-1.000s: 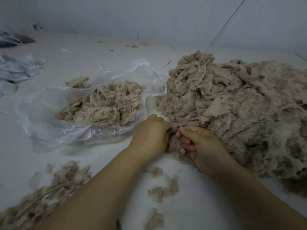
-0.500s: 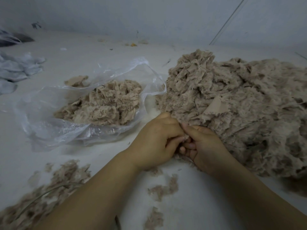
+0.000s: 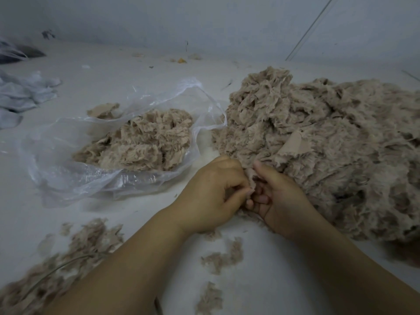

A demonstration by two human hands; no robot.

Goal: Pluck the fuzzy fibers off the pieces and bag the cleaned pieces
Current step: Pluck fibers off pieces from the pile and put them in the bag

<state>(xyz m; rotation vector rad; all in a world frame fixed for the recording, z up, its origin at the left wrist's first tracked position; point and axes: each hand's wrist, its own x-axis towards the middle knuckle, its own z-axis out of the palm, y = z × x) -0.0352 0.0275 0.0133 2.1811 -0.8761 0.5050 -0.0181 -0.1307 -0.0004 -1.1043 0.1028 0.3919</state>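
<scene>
White desk (image 3: 95, 223) against pale wall. Far left, grey cloth (image 3: 20, 94); loose fluff (image 3: 68, 258); clear bag (image 3: 68, 160) holding fuzzy pieces (image 3: 141, 142). Left hand (image 3: 211, 196), right hand (image 3: 281, 201) both pinch small piece (image 3: 250, 176) at edge of big pile (image 3: 329, 144).

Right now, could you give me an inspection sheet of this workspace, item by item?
Surface: pale floor, dusty.
Job's things: large fuzzy pile at right; clear plastic bag at left, open, holding bagged pieces; small piece between both hands.
Clutter: plucked fibers at near left, tufts by the forearms, white cloth at far left.
Grips: left hand and right hand both pinch the small piece.
Cables: thin cord across the plucked fibers.
Surroundings: plain wall.
</scene>
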